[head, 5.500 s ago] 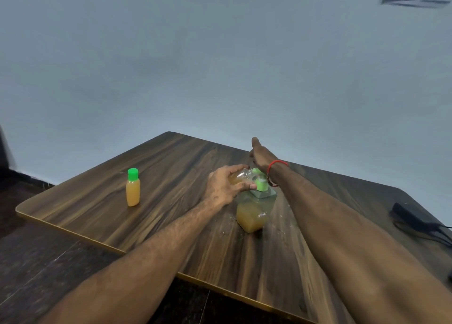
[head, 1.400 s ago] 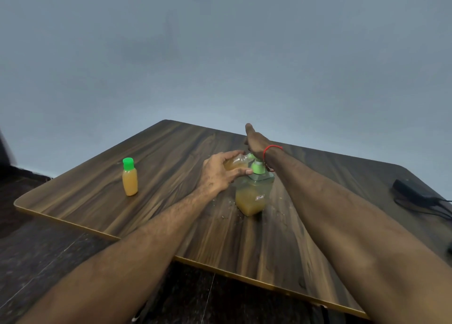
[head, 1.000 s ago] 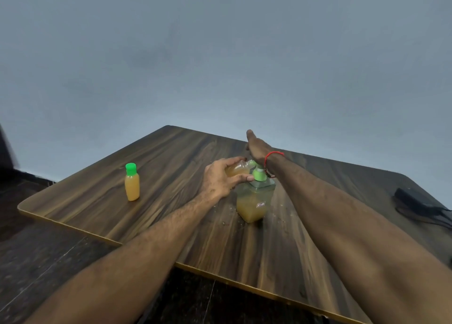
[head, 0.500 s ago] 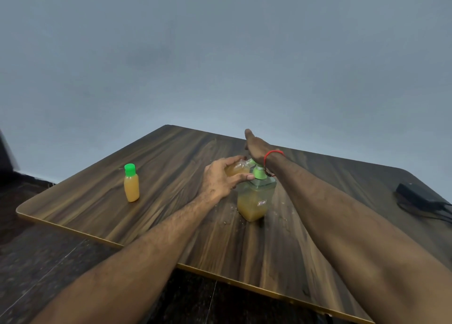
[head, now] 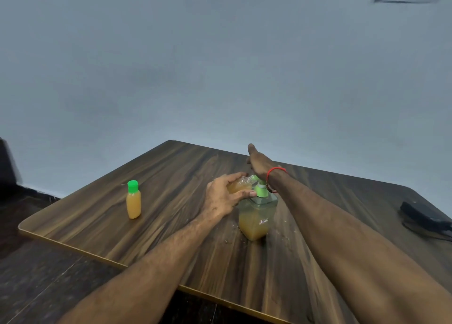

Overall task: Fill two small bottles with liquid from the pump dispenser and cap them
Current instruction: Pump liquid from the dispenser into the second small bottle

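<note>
Left hand [head: 223, 196], frame centre, curled around a small uncapped bottle [head: 238, 186], tilted at the pump dispenser [head: 256, 212] spout. Right hand [head: 259, 163] flat, fingers together, heel pressing the pump head. Capped filled bottle [head: 133, 202] upright, left on desk [head: 171, 177].

Plain room, bare blue-grey wall [head: 220, 79], wooden table [head: 171, 213], dark floor [head: 36, 274]

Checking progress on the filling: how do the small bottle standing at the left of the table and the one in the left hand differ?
The standing bottle is upright, capped green and untouched; the held bottle is tilted, uncapped, gripped by the left hand against the pump dispenser spout. The right hand rests on the pump. Both bottles hold orange liquid.
</note>
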